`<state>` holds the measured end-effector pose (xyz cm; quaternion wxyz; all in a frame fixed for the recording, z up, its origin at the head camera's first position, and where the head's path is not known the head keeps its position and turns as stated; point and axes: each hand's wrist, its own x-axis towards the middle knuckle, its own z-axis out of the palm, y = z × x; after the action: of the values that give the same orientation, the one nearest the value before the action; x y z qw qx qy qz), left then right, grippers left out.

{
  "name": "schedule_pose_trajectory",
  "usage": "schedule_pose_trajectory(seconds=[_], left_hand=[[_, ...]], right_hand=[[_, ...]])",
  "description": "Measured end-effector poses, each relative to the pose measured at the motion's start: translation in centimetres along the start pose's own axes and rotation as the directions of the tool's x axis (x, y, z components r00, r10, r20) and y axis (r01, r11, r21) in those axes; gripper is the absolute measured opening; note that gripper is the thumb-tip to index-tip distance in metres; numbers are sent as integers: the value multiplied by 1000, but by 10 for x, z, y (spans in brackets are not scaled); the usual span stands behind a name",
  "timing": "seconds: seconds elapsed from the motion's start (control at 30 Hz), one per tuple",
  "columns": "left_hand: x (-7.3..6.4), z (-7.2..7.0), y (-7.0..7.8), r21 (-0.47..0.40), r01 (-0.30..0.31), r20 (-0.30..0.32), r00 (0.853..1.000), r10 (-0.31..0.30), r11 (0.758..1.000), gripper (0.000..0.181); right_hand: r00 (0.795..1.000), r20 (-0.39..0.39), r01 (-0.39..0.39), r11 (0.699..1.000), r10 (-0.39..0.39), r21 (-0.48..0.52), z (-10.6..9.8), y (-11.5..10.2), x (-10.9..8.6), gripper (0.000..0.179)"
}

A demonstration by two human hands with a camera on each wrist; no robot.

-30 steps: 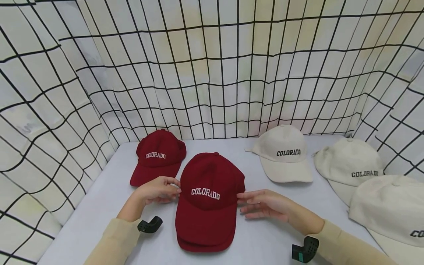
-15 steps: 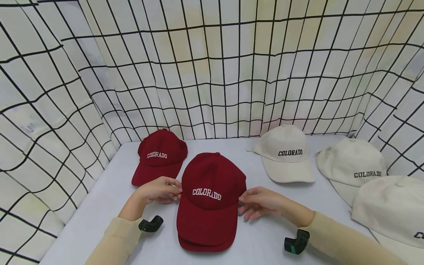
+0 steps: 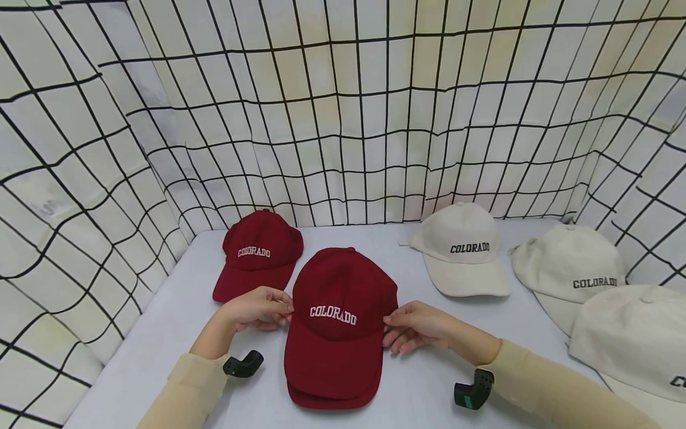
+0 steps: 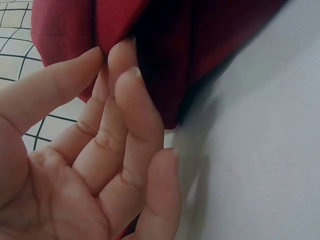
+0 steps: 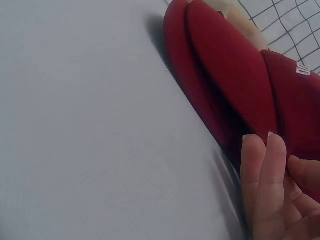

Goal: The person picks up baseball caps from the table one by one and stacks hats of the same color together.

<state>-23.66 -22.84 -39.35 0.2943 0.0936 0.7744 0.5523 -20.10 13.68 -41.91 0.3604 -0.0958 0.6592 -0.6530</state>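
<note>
In the head view a red baseball cap with white COLORADO lettering faces me at the middle of the table, over a second red cap whose brim shows just below. My left hand pinches the upper cap's left edge between thumb and fingertips. On the opposite side my right hand pinches its right edge. The left wrist view shows the thumb and index fingertip meeting at the red fabric. Two stacked brims appear in the right wrist view, with a gap between them.
Another red cap sits at the back left. Three cream COLORADO caps stand to the right: one cap at the back, one farther right, one at the front. A white cloth wall with black grid lines encloses the table.
My right hand has moved in from spread fingers beside the cap to a pinch on its right edge. The left hand keeps its hold, and the caps stay nearly in place.
</note>
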Motion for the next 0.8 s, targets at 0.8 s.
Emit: schedule_pose_trajectory(seconds=[0.8], left_hand=[[-3,1,-5,23,26,52,998,-27,999,8]], right_hand=[[999,-18,-51,994,49,-95,3,0,10,24]])
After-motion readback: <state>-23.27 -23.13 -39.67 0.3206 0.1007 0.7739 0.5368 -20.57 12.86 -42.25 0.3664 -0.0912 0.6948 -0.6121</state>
